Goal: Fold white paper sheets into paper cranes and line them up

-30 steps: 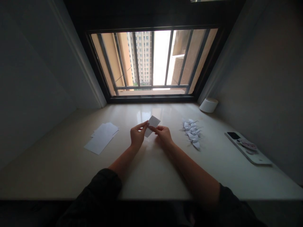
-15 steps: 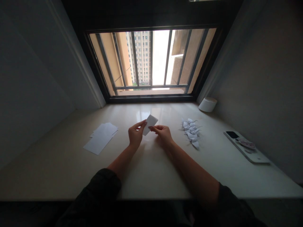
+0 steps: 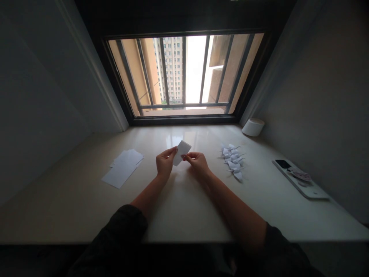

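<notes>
A small white folded paper is held up just above the pale desk, near its middle. My left hand pinches the paper's left edge between thumb and fingers. My right hand pinches its lower right edge, fingers curled. Both forearms reach in from the bottom of the view, in dark sleeves.
A loose stack of white sheets lies to the left. Several folded white paper cranes lie to the right. A white roll stands at the back right corner. A phone on a flat tray rests by the right wall. A barred window is ahead.
Both hands and the paper have shifted slightly to the left and the paper has turned a little more upright. Nothing else on the desk has moved.
</notes>
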Motion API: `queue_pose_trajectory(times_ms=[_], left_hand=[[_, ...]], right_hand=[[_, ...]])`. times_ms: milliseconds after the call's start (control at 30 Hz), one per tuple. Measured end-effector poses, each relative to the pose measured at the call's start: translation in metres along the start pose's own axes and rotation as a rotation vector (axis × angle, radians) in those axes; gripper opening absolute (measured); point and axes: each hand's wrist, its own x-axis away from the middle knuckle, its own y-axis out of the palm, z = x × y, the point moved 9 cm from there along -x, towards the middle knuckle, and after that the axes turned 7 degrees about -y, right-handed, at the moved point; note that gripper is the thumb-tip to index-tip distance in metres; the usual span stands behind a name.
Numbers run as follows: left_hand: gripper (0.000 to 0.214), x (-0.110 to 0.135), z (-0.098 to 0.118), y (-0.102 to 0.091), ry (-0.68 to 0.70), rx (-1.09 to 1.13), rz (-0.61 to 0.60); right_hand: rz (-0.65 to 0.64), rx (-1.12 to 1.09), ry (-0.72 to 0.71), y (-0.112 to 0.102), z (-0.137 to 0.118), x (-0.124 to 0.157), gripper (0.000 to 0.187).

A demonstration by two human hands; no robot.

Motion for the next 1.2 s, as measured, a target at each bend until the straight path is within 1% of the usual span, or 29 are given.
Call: queue_pose_trajectory(times_ms=[100,167,267,300,400,467,567,733,900,1067,1133,1200], left_hand=[[0.038,-0.002,0.002,0.003,0.013,-0.044,-0.052],[0.048,-0.003,0.002,0.006,-0.006,-0.066,-0.103],[0.069,-0.004,-0.004,0.011,-0.078,-0.072,-0.178],[0.070,-0.004,-0.006,0.013,-0.100,-0.072,-0.206],[0.053,-0.003,-0.012,0.022,-0.156,-0.083,-0.304],[0.046,-0.001,-0.018,0.025,-0.210,-0.077,-0.339],[0.046,0.000,-0.024,0.025,-0.275,-0.058,-0.321],[0.043,0.001,-0.017,0.022,-0.224,-0.110,-0.279],[0.041,0.003,-0.013,0.023,-0.218,-0.163,-0.290],[0.040,0.003,-0.016,0.025,-0.218,-0.179,-0.333],[0.040,0.002,-0.018,0.025,-0.214,-0.184,-0.332],[0.040,0.001,-0.020,0.024,-0.214,-0.185,-0.329]], right_hand=[[0.041,0.034,0.006,-0.003,0.000,0.001,0.034],[0.061,0.028,0.008,-0.005,0.001,0.002,0.033],[0.074,-0.022,0.013,-0.006,0.001,0.002,0.033],[0.074,-0.045,0.017,-0.006,0.002,0.002,0.033],[0.075,-0.130,0.033,-0.005,0.006,0.001,0.035],[0.082,-0.207,0.056,-0.004,0.010,0.001,0.035],[0.114,-0.305,0.103,-0.002,0.016,0.002,0.035],[0.137,-0.354,0.135,0.001,0.019,0.005,0.035],[0.179,-0.325,0.157,-0.002,0.019,0.008,0.036],[0.227,-0.319,0.183,-0.009,0.022,0.007,0.036],[0.268,-0.324,0.191,-0.016,0.025,0.005,0.037],[0.341,-0.320,0.191,-0.027,0.027,0.004,0.038]])
